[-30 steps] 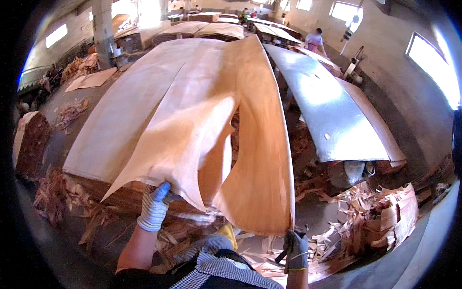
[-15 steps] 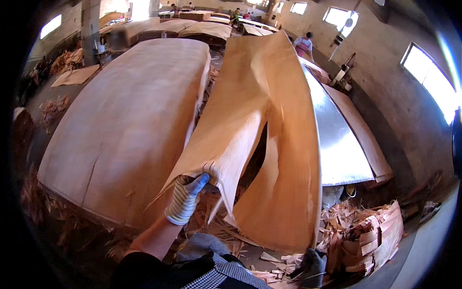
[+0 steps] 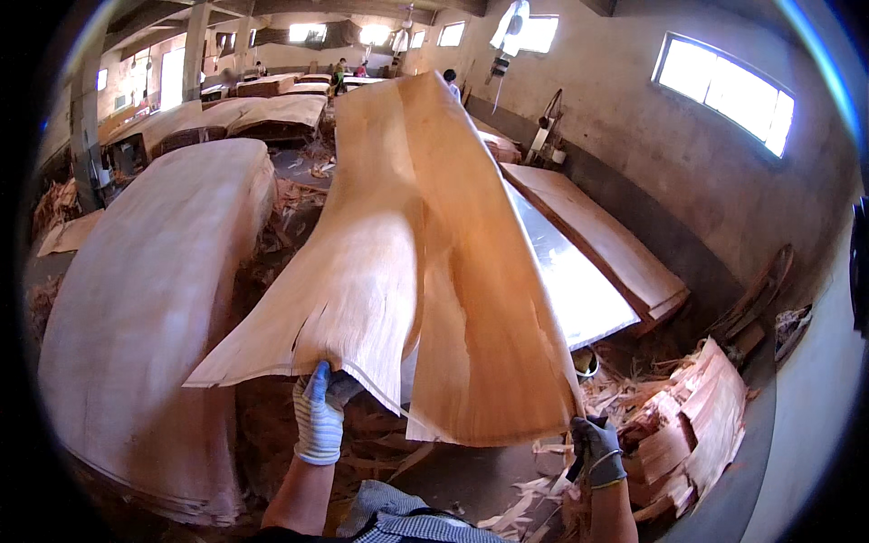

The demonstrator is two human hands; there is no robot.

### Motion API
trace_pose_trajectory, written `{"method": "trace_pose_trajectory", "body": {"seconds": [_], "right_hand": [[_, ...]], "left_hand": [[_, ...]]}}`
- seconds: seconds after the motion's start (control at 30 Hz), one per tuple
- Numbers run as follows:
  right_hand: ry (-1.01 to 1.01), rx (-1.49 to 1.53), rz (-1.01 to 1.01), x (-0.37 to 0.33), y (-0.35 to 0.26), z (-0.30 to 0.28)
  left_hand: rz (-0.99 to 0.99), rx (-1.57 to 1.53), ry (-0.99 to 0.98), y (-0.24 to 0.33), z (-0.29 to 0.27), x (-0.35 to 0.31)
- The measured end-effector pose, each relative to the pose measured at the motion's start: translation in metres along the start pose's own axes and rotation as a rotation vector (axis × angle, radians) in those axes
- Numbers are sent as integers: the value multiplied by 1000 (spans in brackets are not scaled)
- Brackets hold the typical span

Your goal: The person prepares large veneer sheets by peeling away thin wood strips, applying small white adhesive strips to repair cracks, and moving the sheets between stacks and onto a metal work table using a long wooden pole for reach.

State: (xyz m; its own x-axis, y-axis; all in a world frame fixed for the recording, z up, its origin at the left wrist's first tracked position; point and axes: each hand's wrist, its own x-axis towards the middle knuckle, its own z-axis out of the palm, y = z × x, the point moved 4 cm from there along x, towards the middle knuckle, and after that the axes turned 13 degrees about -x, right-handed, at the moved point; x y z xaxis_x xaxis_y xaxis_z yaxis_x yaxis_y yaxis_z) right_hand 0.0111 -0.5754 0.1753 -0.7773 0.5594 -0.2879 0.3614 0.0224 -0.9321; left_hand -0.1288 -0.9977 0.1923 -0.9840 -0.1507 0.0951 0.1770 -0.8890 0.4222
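Observation:
A long sheet of wood veneer [image 3: 489,299] spans the middle, split lengthwise at its near part, with small tears in the near edge. My left hand [image 3: 319,423], in a striped glove with blue fingertips, grips the near edge of its left part, thumb on top. At the near right corner, my right hand [image 3: 597,451] in a grey glove is closed on the same sheet. The sheet is raised at my end and slopes away over a shiny metal-topped surface [image 3: 566,262]. My fingers beneath the veneer are partly hidden.
A tall stack of pale veneer [image 3: 136,308] stands at the left; another stack [image 3: 606,231] lies along the right wall. Broken veneer scraps [image 3: 697,434] are heaped at the lower right and strewn over the floor. More stacks and several people are at the back.
My left hand has moved left and down, spreading the veneer's left part flatter. My right hand has risen with the right corner. The view has turned right and up.

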Motion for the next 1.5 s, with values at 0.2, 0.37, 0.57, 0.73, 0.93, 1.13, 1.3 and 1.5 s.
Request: {"method": "trace_pose_trajectory", "body": {"seconds": [0.2, 0.37, 0.57, 0.73, 0.93, 1.13, 1.3, 1.5], "right_hand": [[-71, -2, 19, 132, -13, -58], [-172, 76, 32, 251, -20, -61], [-162, -17, 99, 345, -17, -75], [-109, -45, 107, 381, 0, -92], [-169, -165, 123, 439, -6, -136], [-579, 165, 178, 454, -49, -128], [-412, -46, -93, 484, 19, -181], [-395, -496, 144, 449, 172, -247]], "left_hand": [[108, 80, -40, -82, 48, 32], [236, 213, 69, -133, 15, 97], [-3, 76, 51, -238, -47, 129], [148, 1685, -331, -345, -146, 97], [138, 1784, -478, -440, -94, 126], [331, 1796, 12, -450, -66, 153], [418, 1769, 386, -480, -79, 117], [84, 1843, 250, -521, -84, 88]]}}
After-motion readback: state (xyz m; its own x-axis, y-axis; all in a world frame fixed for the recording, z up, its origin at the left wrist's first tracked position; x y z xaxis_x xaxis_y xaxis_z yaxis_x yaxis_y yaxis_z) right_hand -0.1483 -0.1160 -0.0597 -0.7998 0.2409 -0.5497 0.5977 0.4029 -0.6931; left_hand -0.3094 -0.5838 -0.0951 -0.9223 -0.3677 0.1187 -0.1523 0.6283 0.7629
